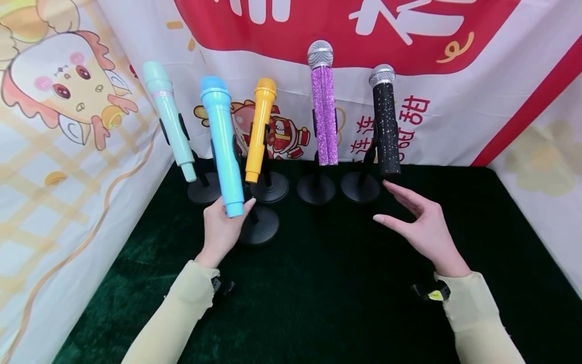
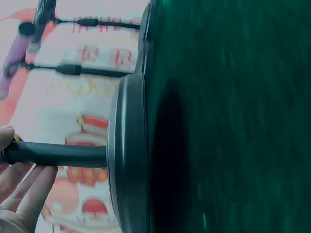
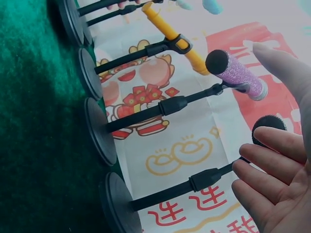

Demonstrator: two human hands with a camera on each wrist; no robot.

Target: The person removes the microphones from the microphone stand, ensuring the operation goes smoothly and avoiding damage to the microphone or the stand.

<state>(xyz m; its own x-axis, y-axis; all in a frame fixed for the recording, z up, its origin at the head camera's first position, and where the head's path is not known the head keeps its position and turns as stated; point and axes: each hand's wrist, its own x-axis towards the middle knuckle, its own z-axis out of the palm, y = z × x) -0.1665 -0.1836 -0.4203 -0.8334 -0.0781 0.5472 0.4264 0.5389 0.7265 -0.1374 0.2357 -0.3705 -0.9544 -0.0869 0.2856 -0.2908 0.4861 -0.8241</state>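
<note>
My left hand (image 1: 221,227) grips the black pole (image 2: 68,154) of a microphone stand, thumb on one side and fingers on the other. That stand carries a bright blue microphone (image 1: 223,146). Its round base (image 2: 129,155) is close over the green cloth, with a dark shadow beside it in the left wrist view. My right hand (image 1: 423,222) has its fingers extended and thumb apart, just below the lower end of a black glittery microphone (image 1: 386,126). In the right wrist view its fingertips overlap the upper part of that microphone's stand (image 3: 204,179); nothing is in the palm.
Behind stand a mint microphone (image 1: 170,121), a yellow microphone (image 1: 261,131) and a purple glittery microphone (image 1: 324,116), each on a round-based black stand. Dark green cloth (image 1: 318,293) covers the table. A printed white and red backdrop (image 1: 273,45) hangs close behind the stands.
</note>
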